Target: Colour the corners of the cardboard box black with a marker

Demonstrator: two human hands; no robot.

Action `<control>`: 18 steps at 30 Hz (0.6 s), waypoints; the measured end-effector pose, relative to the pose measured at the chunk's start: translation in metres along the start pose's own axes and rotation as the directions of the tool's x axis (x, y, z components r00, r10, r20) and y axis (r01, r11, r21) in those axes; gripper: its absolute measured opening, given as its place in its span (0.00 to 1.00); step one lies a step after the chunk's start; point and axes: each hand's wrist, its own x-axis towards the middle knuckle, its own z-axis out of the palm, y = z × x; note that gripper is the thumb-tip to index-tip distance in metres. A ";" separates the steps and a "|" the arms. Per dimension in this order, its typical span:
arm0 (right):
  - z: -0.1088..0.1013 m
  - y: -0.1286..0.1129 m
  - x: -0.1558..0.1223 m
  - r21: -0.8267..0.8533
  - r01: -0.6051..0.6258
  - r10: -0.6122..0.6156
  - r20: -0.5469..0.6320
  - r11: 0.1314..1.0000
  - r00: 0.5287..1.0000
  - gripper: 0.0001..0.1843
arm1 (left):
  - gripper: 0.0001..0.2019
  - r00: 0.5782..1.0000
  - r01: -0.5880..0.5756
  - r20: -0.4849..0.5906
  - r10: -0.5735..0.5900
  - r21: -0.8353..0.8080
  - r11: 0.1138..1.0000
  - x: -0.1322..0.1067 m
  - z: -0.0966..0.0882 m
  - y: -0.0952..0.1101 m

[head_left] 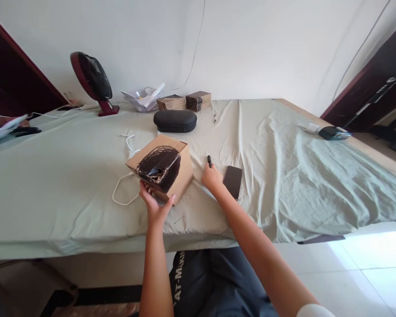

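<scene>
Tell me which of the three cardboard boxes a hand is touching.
The big box, scribbled black on its front: the left hand holds its lower corner. The two small boxes lie far back by the wall, untouched.

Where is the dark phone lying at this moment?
In the head view, the phone lies flat on the bed sheet, right of centre, just right of the right hand, which holds a black marker; the cardboard box stands further left.

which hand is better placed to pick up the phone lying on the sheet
Right, probably. The right hand rests just beside the phone, with a black marker at its fingers, while the left hand grips the cardboard box further away.
</scene>
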 end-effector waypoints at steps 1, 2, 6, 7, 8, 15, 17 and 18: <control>0.000 -0.002 0.004 -0.010 -0.009 0.009 -0.001 1.000 1.000 0.37 | 0.67 1.000 -0.002 -0.005 0.002 0.002 1.000 0.000 0.000 -0.003; 0.001 -0.004 0.008 -0.020 -0.022 0.022 -0.003 1.000 1.000 0.39 | 0.68 1.000 -0.007 -0.010 0.007 0.006 1.000 0.000 0.000 -0.007; 0.006 -0.012 0.026 -0.041 -0.054 0.052 -0.046 0.998 0.998 0.42 | 0.70 1.000 -0.010 -0.013 0.010 0.014 1.000 0.001 0.000 -0.018; 0.006 -0.013 0.031 -0.039 -0.053 0.051 -0.062 0.998 0.997 0.42 | 0.70 1.000 -0.009 -0.008 0.009 0.018 1.000 0.001 0.000 -0.019; 0.006 -0.014 0.037 -0.035 -0.051 0.048 -0.078 0.998 0.996 0.42 | 0.71 1.000 -0.012 -0.004 0.012 0.021 1.000 0.001 0.000 -0.020; 0.003 -0.006 0.080 0.052 -0.086 0.094 -0.172 0.995 0.981 0.31 | 0.71 0.998 -0.038 0.044 0.036 0.041 0.998 0.004 -0.003 -0.021; 0.005 -0.001 0.088 0.084 -0.089 0.103 -0.176 0.992 0.979 0.28 | 0.69 0.998 -0.036 0.049 0.034 0.034 0.999 0.004 -0.003 -0.020; 0.007 0.001 0.091 0.102 -0.087 0.104 -0.175 0.991 0.979 0.26 | 0.68 0.998 -0.035 0.043 0.034 0.033 0.999 0.003 -0.003 -0.019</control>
